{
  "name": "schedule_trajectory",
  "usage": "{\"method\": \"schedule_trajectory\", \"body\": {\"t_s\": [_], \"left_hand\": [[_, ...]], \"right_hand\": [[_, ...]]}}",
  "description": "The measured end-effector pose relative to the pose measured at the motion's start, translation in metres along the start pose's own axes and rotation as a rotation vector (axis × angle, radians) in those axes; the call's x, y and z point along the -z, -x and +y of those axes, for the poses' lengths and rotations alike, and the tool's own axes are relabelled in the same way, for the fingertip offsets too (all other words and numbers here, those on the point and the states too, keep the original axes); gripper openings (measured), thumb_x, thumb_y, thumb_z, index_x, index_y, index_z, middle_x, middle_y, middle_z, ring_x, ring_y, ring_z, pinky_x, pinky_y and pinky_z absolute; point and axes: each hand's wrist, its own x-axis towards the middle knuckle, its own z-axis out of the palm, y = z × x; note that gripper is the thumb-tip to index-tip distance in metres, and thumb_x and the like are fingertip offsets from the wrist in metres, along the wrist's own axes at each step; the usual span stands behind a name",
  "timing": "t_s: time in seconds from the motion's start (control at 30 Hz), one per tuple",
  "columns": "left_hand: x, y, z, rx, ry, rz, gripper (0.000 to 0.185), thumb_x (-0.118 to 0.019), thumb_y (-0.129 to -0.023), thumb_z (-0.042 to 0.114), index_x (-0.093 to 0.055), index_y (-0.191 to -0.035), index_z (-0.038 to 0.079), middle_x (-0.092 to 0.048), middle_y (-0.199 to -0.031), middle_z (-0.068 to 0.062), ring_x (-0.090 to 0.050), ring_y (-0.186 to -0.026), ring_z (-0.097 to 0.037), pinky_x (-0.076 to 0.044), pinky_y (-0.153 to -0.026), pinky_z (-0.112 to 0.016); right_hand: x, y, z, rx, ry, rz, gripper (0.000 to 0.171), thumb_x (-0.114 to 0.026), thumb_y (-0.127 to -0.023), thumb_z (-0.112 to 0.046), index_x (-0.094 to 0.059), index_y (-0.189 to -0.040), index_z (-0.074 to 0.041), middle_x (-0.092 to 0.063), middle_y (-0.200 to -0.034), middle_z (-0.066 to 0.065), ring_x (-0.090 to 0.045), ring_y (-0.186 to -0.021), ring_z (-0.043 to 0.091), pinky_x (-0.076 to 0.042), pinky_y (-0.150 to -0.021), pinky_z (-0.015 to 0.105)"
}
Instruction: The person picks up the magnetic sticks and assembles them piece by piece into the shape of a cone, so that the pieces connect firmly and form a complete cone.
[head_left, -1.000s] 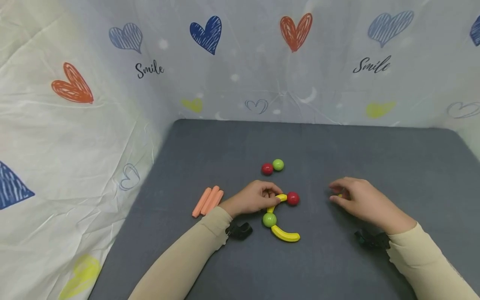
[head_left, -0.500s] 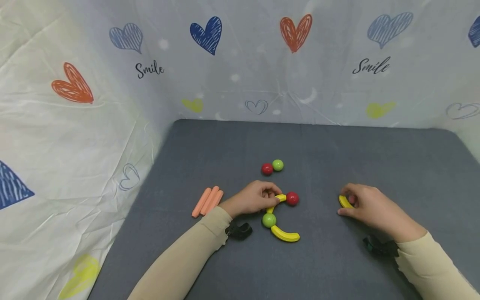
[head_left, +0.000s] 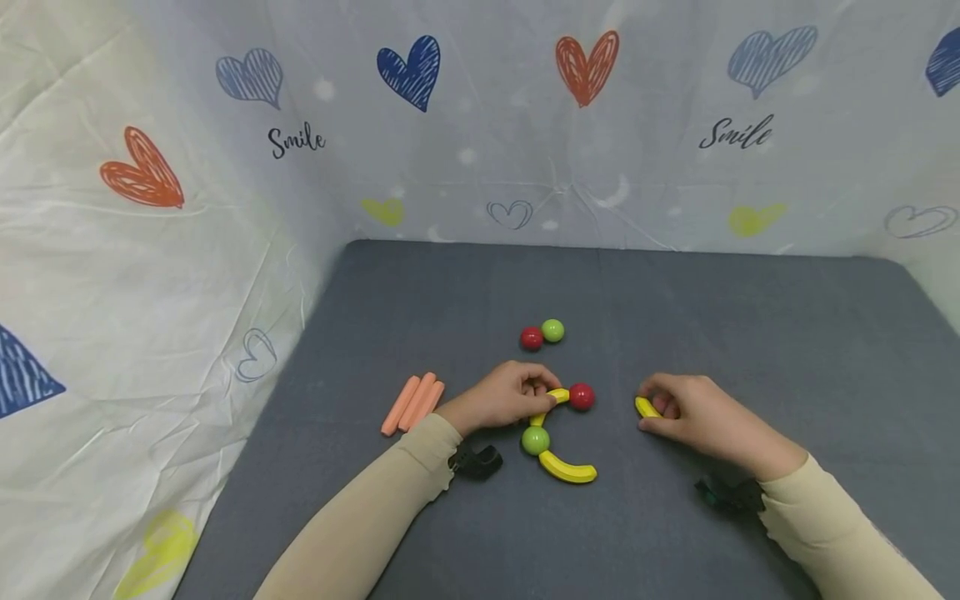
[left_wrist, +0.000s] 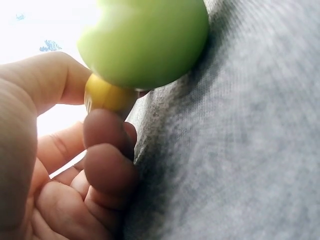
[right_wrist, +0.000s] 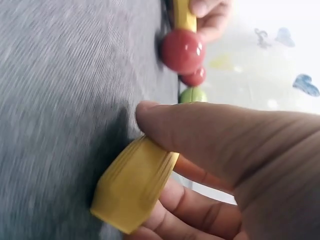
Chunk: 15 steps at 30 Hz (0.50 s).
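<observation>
Your right hand (head_left: 693,414) has slid its yellow curve (head_left: 645,407) left, now at 3 o'clock of the red ball (head_left: 581,396). Fingers pinch it mid-span: light, stiff, smooth plastic. Left hand (head_left: 504,397) pinches the chain's curve (head_left: 553,400) on the desk (head_left: 750,317).

You wore long, close-fitting beige sleeves down to both wrists, with a small black clamp-like mount strapped beneath your left hand (head_left: 501,397) and another beneath your right hand (head_left: 693,414).
</observation>
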Motion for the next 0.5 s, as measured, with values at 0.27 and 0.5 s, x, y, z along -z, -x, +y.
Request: {"method": "schedule_trajectory", "body": {"t_s": [0.27, 0.5], "left_hand": [[0.0, 0.0, -0.001, -0.012, 0.006, 0.01, 0.021, -0.068, -0.099, 0.01, -0.074, -0.12, 0.009, -0.063, -0.086, 0.001, -0.048, -0.063, -0.008, -0.042, -0.06, -0.021], [0.0, -0.001, -0.002, -0.014, -0.004, 0.02, 0.021, -0.067, -0.098, 0.01, -0.074, -0.118, 0.009, -0.063, -0.086, 0.001, -0.05, -0.064, -0.008, -0.043, -0.061, -0.022]], "right_hand": [[-0.009, -0.012, -0.015, 0.011, 0.004, -0.005, 0.018, -0.077, -0.093, -0.013, -0.074, -0.11, -0.006, -0.064, -0.081, -0.009, -0.056, -0.07, 0.003, -0.049, -0.063, 0.025], [-0.014, -0.022, -0.026, 0.023, 0.006, 0.012, 0.019, -0.07, -0.096, -0.009, -0.074, -0.113, -0.002, -0.065, -0.08, -0.007, -0.055, -0.067, 0.005, -0.048, -0.062, 0.026]]}}
